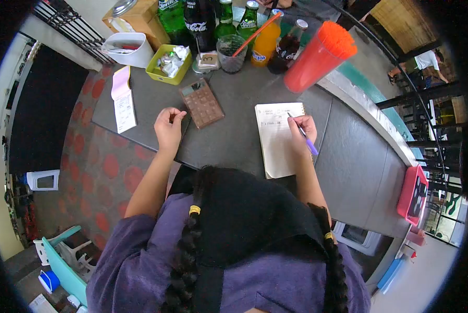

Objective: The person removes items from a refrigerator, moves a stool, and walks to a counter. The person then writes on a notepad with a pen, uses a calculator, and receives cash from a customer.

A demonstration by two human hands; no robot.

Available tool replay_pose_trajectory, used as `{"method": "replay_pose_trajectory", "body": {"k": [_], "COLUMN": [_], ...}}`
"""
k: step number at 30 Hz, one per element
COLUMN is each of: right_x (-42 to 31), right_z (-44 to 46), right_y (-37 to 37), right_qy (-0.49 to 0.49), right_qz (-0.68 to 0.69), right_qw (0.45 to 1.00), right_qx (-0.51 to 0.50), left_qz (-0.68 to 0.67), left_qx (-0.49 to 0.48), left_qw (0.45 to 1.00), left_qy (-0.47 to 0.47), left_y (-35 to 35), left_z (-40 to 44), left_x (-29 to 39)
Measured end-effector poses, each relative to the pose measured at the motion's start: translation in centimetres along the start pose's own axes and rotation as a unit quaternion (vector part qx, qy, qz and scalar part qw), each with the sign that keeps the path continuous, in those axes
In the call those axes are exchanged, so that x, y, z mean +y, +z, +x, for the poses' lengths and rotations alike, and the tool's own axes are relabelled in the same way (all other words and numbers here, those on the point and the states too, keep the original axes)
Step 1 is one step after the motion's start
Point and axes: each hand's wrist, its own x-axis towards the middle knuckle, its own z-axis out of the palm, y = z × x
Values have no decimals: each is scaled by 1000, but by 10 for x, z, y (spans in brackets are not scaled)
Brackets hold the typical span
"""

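My right hand (302,131) grips a purple pen (311,145), its tip on the upper part of an open notebook (276,148) with a few handwritten lines at the top. Loosely curled, my left hand (169,126) rests by the table's near left edge, with nothing visible in its fingers. Just beyond it lies a brown calculator (202,103), apart from the fingertips. To the left is an order pad (123,107) with a pink flap folded back and writing on its page.
Along the back stand a cola bottle (200,26), several other soda bottles, a glass with a straw (231,55) and a tall red straw container (317,60). A green basket (167,65) and white bin (128,49) are back left. A pink tray (412,195) sits far right.
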Motion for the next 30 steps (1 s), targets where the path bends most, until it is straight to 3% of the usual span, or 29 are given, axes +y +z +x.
{"method": "replay_pose_trajectory", "body": {"k": [10,14,17,30], "right_x": [-29,-23,-31,-10], "right_z": [-1,3,8,5], "right_y": [6,12,19,29], "right_qy": [50,12,-28,-36], "right_qz": [48,-46,-57,-35], "right_qw": [997,998,996,994], "right_qx": [-14,-34,-63,-93], "left_qz": [18,10,36,25], "left_qx": [-22,-20,-26,-29], "left_qw": [1000,1000,999,999], "left_qy": [-9,3,19,20], "left_y": [0,2,0,1], "left_z": [2,2,3,3], "left_x": [-12,-14,-10,-5]}}
